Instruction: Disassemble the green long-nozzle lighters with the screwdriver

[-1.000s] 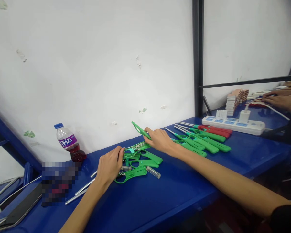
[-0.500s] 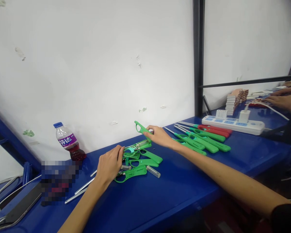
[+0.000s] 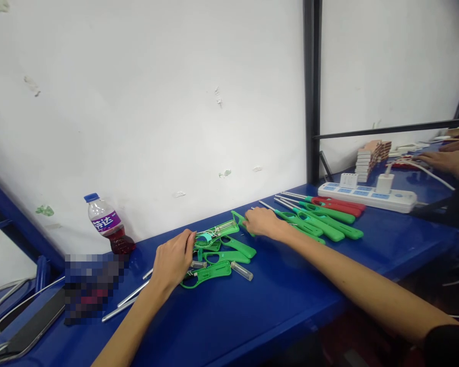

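My left hand (image 3: 174, 257) is closed on the metal end of an opened green lighter (image 3: 231, 228), whose inner parts lie exposed. Its casing rests above a heap of other green casing pieces (image 3: 218, 271). My right hand (image 3: 265, 223) grips a separate green casing half (image 3: 237, 219), tilted and low over the table just right of the opened lighter. A clear fuel tank (image 3: 242, 271) lies in front of the heap. Metal lighter tubes (image 3: 127, 300) stick out to the left, partly behind my left wrist.
Several assembled green lighters (image 3: 331, 229) and red lighters (image 3: 342, 204) lie right of my right hand. Behind them is a white power strip (image 3: 398, 198). A bottle of dark drink (image 3: 105, 221) stands at the left by the wall. Beyond the frame post, another person's hand (image 3: 449, 162) shows.
My right hand has moved right and down, carrying the green casing half away from above the opened lighter towards the tabletop. My left hand has stayed in place.
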A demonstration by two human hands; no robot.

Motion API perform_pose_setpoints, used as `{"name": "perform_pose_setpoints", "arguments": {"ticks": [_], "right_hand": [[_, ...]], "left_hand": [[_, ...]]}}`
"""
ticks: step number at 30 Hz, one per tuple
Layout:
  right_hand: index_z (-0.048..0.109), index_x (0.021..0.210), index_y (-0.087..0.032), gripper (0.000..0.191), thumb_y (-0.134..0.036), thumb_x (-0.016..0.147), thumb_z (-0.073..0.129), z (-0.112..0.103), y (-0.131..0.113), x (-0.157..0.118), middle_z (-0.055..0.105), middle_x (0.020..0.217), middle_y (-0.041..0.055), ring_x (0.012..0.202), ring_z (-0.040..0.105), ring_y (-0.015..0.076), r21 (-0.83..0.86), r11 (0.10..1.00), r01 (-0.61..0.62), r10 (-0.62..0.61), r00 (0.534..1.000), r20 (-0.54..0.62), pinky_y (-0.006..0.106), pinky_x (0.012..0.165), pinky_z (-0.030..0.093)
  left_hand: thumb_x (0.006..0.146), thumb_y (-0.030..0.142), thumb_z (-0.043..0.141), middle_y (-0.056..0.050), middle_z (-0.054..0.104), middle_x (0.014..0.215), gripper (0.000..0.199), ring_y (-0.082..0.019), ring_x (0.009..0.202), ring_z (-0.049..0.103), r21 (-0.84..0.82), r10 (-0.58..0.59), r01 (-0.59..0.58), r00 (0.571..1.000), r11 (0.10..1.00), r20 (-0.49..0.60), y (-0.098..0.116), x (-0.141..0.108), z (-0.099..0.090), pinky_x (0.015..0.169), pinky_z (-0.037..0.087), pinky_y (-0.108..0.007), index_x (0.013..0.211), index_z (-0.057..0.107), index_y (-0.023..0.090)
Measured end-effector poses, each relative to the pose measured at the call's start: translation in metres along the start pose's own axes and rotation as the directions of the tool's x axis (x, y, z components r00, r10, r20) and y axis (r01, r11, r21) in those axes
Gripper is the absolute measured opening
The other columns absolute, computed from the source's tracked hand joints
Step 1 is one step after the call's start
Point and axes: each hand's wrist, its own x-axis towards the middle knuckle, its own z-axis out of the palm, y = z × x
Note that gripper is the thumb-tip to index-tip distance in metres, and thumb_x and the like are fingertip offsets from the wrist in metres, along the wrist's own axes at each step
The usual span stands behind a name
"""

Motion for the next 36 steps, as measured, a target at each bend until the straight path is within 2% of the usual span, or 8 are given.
{"name": "perform_pose_setpoints", "arguments": {"ticks": [5, 8, 10, 12, 16, 23, 32, 36], "right_hand": [[0.061, 0.13, -0.017, 0.039, -0.038, 0.098, 0.066, -0.004, 0.0, 0.0, 0.063, 0.132, 0.0112, 0.111, 0.066, 0.0239, 0.042, 0.998, 0.048, -0.047, 0.999, -0.02, 0.046, 0.093, 0.057], [0.067, 0.12, -0.017, 0.037, -0.048, 0.103, 0.054, -0.009, -0.005, 0.0, 0.07, 0.117, 0.0092, 0.102, 0.068, 0.0222, 0.128, 0.978, 0.165, -0.163, 0.986, -0.022, 0.042, 0.091, 0.056], [0.073, 0.111, -0.019, 0.054, -0.059, 0.105, 0.038, -0.011, -0.009, -0.001, 0.076, 0.096, 0.0064, 0.088, 0.07, 0.0201, 0.209, 0.939, 0.272, -0.279, 0.96, 0.002, 0.033, 0.082, 0.053], [0.077, 0.105, -0.021, 0.065, -0.069, 0.102, 0.033, -0.009, -0.013, -0.003, 0.077, 0.084, 0.004, 0.074, 0.068, 0.0177, 0.289, 0.883, 0.369, -0.393, 0.919, 0.028, 0.027, 0.068, 0.048], [0.079, 0.102, -0.024, 0.055, -0.071, 0.095, 0.051, -0.003, -0.017, -0.004, 0.078, 0.083, 0.0006, 0.062, 0.061, 0.0134, 0.37, 0.805, 0.463, -0.509, 0.86, 0.032, 0.024, 0.056, 0.038], [0.081, 0.102, -0.023, 0.041, -0.06, 0.091, 0.066, 0.001, -0.016, -0.001, 0.073, 0.07, 0.0018, 0.061, 0.057, 0.0146, 0.238, 0.851, 0.469, -0.446, 0.883, -0.145, 0.027, 0.057, 0.027], [0.079, 0.106, -0.029, 0.033, -0.056, 0.092, 0.066, 0.004, -0.019, -0.005, 0.079, 0.088, 0.0032, 0.08, 0.069, 0.0208, 0.082, 0.9, 0.427, -0.401, 0.889, -0.222, 0.027, 0.06, 0.03], [0.079, 0.106, -0.029, 0.036, -0.059, 0.093, 0.063, 0.004, -0.021, -0.006, 0.079, 0.087, 0.0044, 0.081, 0.07, 0.0222, 0.042, 0.913, 0.406, -0.387, 0.894, -0.226, 0.027, 0.061, 0.031]], "left_hand": [[0.109, 0.039, 0.029, 0.0, 0.071, 0.081, 0.036, -0.021, 0.078, 0.069, -0.007, 0.002, -0.002, 1.0, 1.0, 0.016, 0.0, 0.001, 0.0, 0.061, 0.029, -0.03, 0.088, 0.054, 0.024], [0.109, 0.039, 0.029, 0.0, 0.071, 0.08, 0.036, -0.022, 0.078, 0.069, -0.01, 0.003, -0.002, 1.0, 1.0, 0.026, 0.0, 0.001, 0.001, 0.061, 0.029, -0.03, 0.089, 0.054, 0.024], [0.109, 0.039, 0.029, 0.0, 0.071, 0.081, 0.035, -0.022, 0.079, 0.069, -0.015, 0.007, -0.007, 0.999, 1.0, 0.033, 0.0, 0.001, 0.002, 0.061, 0.029, -0.03, 0.09, 0.054, 0.025], [0.109, 0.039, 0.029, 0.001, 0.072, 0.083, 0.035, -0.022, 0.079, 0.069, -0.02, 0.015, -0.014, 0.999, 1.0, 0.04, -0.001, 0.001, 0.002, 0.061, 0.029, -0.03, 0.09, 0.054, 0.025], [0.109, 0.039, 0.028, 0.0, 0.072, 0.084, 0.036, -0.022, 0.08, 0.07, -0.032, 0.03, -0.028, 0.998, 0.999, 0.051, -0.004, 0.001, 0.003, 0.062, 0.03, -0.03, 0.09, 0.054, 0.025], [0.109, 0.042, 0.028, 0.001, 0.075, 0.091, 0.037, -0.021, 0.085, 0.072, -0.074, 0.096, -0.089, 0.992, 0.993, 0.087, -0.008, 0.003, 0.006, 0.065, 0.039, -0.028, 0.101, 0.06, 0.027], [0.108, 0.042, 0.036, -0.002, 0.074, 0.114, 0.037, -0.021, 0.097, 0.073, -0.075, 0.134, -0.132, 0.991, 0.988, 0.027, -0.012, 0.003, 0.013, 0.07, 0.048, -0.027, 0.12, 0.069, 0.029], [0.108, 0.041, 0.037, -0.003, 0.07, 0.124, 0.037, -0.019, 0.085, 0.072, -0.042, 0.122, -0.123, 0.992, 0.991, -0.032, -0.009, 0.003, 0.012, 0.061, 0.045, -0.027, 0.121, 0.069, 0.028]]}}
